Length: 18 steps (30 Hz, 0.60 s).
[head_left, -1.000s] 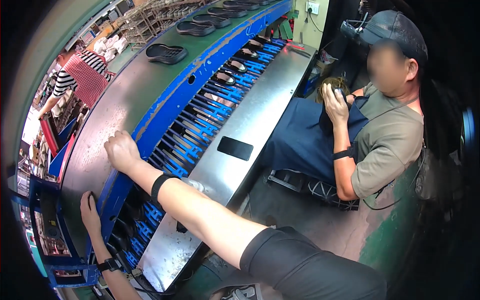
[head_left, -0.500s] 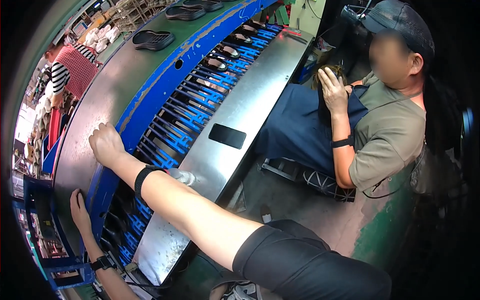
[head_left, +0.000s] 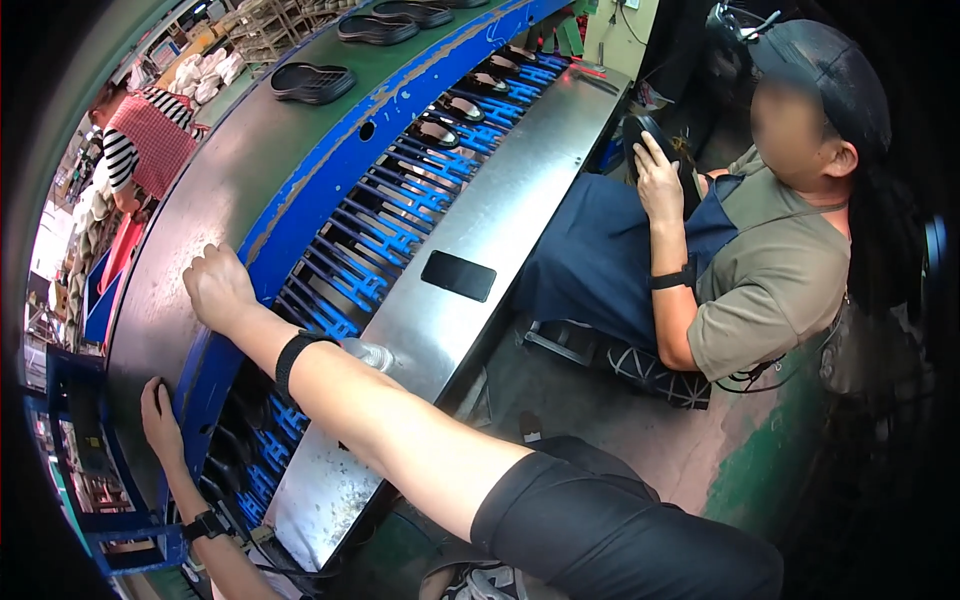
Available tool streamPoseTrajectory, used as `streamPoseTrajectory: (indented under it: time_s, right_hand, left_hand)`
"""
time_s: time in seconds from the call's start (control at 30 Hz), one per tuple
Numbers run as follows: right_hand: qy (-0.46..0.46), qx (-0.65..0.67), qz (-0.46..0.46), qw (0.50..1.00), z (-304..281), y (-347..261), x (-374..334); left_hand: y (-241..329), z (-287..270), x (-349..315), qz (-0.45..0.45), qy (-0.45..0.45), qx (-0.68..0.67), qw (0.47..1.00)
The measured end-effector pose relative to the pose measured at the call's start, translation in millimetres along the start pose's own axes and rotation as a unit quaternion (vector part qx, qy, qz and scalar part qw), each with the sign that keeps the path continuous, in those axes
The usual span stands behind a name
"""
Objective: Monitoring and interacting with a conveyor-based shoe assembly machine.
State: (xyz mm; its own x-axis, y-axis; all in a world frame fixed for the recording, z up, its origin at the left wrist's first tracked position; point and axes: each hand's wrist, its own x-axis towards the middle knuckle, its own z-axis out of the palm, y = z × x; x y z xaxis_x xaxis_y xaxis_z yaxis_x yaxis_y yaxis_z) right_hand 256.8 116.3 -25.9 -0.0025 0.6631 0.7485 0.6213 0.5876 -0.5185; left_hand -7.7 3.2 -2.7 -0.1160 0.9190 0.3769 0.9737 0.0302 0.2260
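My right hand (head_left: 217, 288) rests on the dark green conveyor belt (head_left: 205, 190), by its blue metal edge. Its fingers curl under, so whatever they may hold is hidden. Lower down, my left hand (head_left: 161, 425) lies on the same belt close to the blue rim, thumb and fingers apart, with nothing visible in it. My right forearm reaches across a steel ledge (head_left: 500, 225) and a lower rack of blue rods (head_left: 365, 255). Farther up the belt lies a black shoe sole (head_left: 312, 83), beyond reach of both hands as they are placed, with another sole (head_left: 378, 29) behind it.
A black phone (head_left: 458, 275) and a clear plastic cup-like item (head_left: 368, 354) sit on the ledge. Several dark shoes (head_left: 435, 132) ride on the rods. At right, a seated co-worker (head_left: 760, 230) holds a dark shoe (head_left: 690, 185). Another person (head_left: 150, 140) stands beyond the belt.
The co-worker's shoe has turned so more of it shows, and their head and arm have shifted. My view has moved slightly; both my hands stay in place on the belt.
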Motion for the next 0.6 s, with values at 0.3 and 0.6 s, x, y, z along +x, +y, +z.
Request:
streamPoseTrajectory:
  time_s: [0.3,0.6]
  right_hand:
    - [0.012,-0.007,0.001,1.000,-1,3,0]
    - [0.027,-0.004,-0.017,0.999,1,2,0]
  left_hand:
    - [4,3,-2,-0.007,0.014,0.005,1.000]
    - [7,1,-4,-0.016,0.031,0.005,0.999]
